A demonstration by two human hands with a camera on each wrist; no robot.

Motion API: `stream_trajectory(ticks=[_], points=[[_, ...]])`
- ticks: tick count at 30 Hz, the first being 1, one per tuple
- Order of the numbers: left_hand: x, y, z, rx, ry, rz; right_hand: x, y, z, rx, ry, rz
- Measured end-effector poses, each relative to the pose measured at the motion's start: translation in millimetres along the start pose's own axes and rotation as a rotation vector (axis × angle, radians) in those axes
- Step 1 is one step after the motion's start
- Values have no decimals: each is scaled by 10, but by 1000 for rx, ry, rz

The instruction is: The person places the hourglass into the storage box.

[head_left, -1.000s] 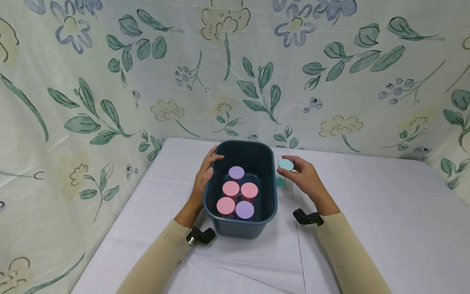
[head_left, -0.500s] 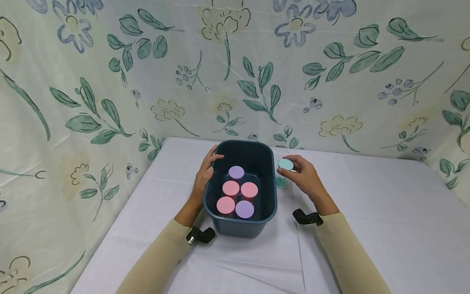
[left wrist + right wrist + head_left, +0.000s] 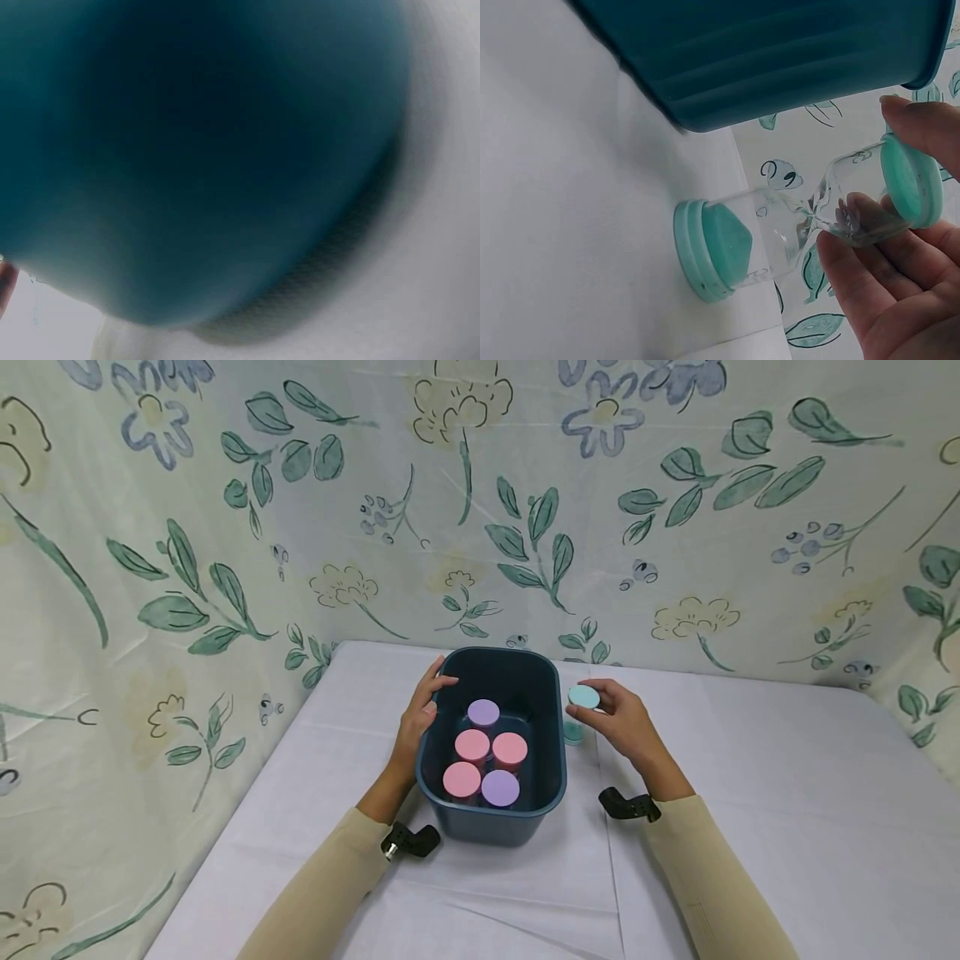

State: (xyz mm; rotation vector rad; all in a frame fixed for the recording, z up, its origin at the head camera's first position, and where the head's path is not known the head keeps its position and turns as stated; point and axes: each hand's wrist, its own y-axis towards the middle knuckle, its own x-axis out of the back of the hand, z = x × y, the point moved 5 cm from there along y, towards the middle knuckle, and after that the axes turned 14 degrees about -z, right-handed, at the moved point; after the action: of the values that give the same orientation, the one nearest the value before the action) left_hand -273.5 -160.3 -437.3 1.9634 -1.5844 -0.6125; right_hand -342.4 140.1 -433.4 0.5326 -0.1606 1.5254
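My right hand [image 3: 626, 722] pinches the upper cap of an hourglass [image 3: 787, 229] between thumb and fingers. The hourglass has mint caps, clear glass bulbs and green sand lying in the lower bulb. In the right wrist view its lower cap [image 3: 694, 251] meets the white tabletop, just right of a dark blue bin [image 3: 491, 827]. My left hand [image 3: 415, 722] grips the bin's left side, with a finger over the rim. Inside the bin are several pink caps [image 3: 472, 746] and lilac caps [image 3: 500, 788]; what is under them is mostly hidden. The left wrist view shows the bin's blurred wall [image 3: 225, 187].
A white cloth [image 3: 750, 793] covers the table, with creases near the front. Behind and to the left hangs a floral curtain [image 3: 525, 527]. Black wrist straps [image 3: 630, 804] sit at both cuffs.
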Motion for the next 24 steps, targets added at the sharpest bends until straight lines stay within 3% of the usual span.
stream_trajectory(ticks=[18,24], points=[[-7,-2,-5,-1,8,-11,32,5,29,48,2,-50],[-22,7,-144,11,5,-3,60,13,79,56,16,-78]])
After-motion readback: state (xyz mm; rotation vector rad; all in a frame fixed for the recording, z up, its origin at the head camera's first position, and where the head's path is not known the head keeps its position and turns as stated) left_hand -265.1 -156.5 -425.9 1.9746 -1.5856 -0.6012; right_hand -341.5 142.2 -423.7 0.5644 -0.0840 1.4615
